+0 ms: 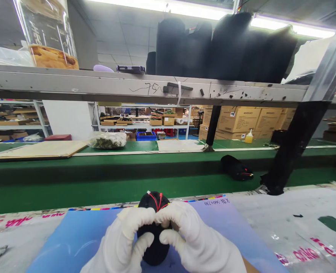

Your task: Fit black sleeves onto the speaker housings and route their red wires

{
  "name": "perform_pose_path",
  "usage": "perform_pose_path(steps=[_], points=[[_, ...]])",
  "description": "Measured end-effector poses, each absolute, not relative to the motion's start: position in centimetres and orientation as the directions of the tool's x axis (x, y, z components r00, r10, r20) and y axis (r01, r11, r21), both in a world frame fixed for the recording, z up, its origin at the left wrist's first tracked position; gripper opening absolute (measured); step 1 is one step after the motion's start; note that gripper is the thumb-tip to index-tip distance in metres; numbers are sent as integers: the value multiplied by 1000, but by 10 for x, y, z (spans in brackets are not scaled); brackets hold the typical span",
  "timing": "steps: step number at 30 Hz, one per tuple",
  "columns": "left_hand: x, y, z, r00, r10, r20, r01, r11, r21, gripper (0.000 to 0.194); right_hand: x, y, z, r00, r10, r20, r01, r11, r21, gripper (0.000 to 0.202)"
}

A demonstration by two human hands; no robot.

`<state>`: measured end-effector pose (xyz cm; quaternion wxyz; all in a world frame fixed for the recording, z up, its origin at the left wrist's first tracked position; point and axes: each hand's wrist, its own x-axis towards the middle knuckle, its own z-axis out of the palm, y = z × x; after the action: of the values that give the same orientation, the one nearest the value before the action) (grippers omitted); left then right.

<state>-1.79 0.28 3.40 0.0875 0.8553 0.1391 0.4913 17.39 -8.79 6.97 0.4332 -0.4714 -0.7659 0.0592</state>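
A black rounded piece (153, 248) with red wires and small connectors at its top stands over the blue sheet (79, 235), low in the middle of the head view. My left hand (125, 235), in a white glove, grips its left side with fingers and thumb curled. From the right, my right hand (187, 235), also white-gloved, closes on the same piece, its fingertips touching those of my left hand near the wires. The fingertips hide part of the piece's face.
Behind the bench runs a green conveyor (99, 189) bearing another black piece with wires (236, 168). A black-wrapped post (294, 148) rises at the right. Overhead, a shelf (99, 85) holds a jar (51, 38) and black rolls (202, 49). Plastic-covered surface lies both sides.
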Motion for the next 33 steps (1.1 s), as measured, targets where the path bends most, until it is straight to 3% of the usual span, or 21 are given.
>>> perform_pose_path(steps=[2, 4, 7, 10, 15, 18, 22, 27, 31, 33], points=[[-15, -2, 28, 443, 331, 833, 184, -943, 277, 31, 178, -90, 75, -113, 844, 525, 558, 491, -669, 29], [-13, -3, 26, 449, 304, 840, 176, -952, 251, 25, 187, -89, 76, -55, 832, 552, 471, 509, -720, 17], [-14, 6, 31, 539, 225, 812, 104, -974, 201, 23, 205, -79, 69, -88, 615, 784, 568, 678, -467, 22], [-18, 16, 42, 604, 245, 758, -40, -941, 336, 21, 213, -68, 57, -227, 471, 853, 612, 750, -251, 34], [-21, 22, 52, 634, 347, 691, -186, -798, 573, 19, 201, -61, 47, -342, 413, 844, 661, 744, -97, 35], [-20, 23, 51, 654, 351, 670, -206, -770, 604, 18, 196, -59, 51, -402, 387, 830, 710, 704, 16, 29], [-18, 23, 49, 659, 336, 673, -189, -792, 581, 18, 191, -52, 61, -465, 422, 778, 730, 680, 67, 21], [-15, 20, 53, 650, 288, 703, -192, -833, 519, 12, 185, -45, 68, -490, 495, 717, 744, 667, 48, 18], [-18, 19, 53, 663, 286, 692, -158, -850, 503, 9, 188, -48, 69, -362, 552, 751, 676, 710, -196, 17], [-19, 20, 51, 665, 268, 697, -172, -853, 493, 13, 193, -51, 70, -270, 606, 748, 647, 690, -325, 26]])
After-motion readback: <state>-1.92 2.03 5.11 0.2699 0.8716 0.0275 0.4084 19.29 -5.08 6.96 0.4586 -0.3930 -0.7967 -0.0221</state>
